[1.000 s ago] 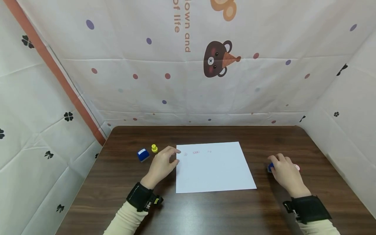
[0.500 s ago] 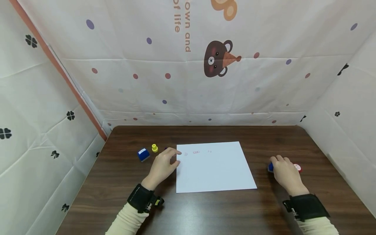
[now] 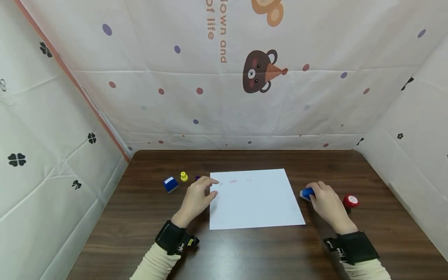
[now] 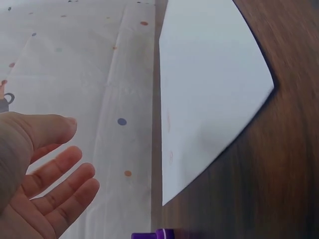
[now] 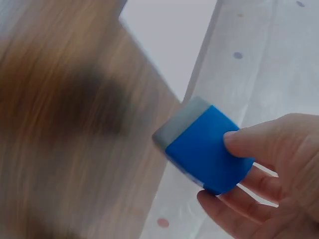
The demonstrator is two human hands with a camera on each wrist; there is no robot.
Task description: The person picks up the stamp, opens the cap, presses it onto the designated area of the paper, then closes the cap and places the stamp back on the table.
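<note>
In the head view my right hand point(image 3: 327, 204) grips a blue stamp point(image 3: 307, 194) right of the white paper point(image 3: 257, 206). The right wrist view shows thumb and fingers around the blue body point(image 5: 204, 154), its grey base facing away from the palm. My left hand point(image 3: 195, 200) holds nothing; its fingertips are over the paper's left edge, thumb apart from the fingers. Whether they touch the sheet I cannot tell. Small reddish printed marks point(image 3: 233, 181) run along the paper's top. A red-topped stamp point(image 3: 350, 201) stands beside my right hand, its lower part partly hidden.
Left of the paper are a blue block point(image 3: 170, 184) with a white label, a small yellow stamp point(image 3: 184, 177) and a purple one point(image 4: 154, 234), partly hidden in the head view. Patterned white cloth point(image 3: 157, 109) surrounds the brown table point(image 3: 245, 252) at the back and sides.
My right hand has moved left toward the paper, carrying the blue stamp, and the red-topped stamp now shows more fully. The left hand has shifted slightly right, baring some of the purple stamp.
</note>
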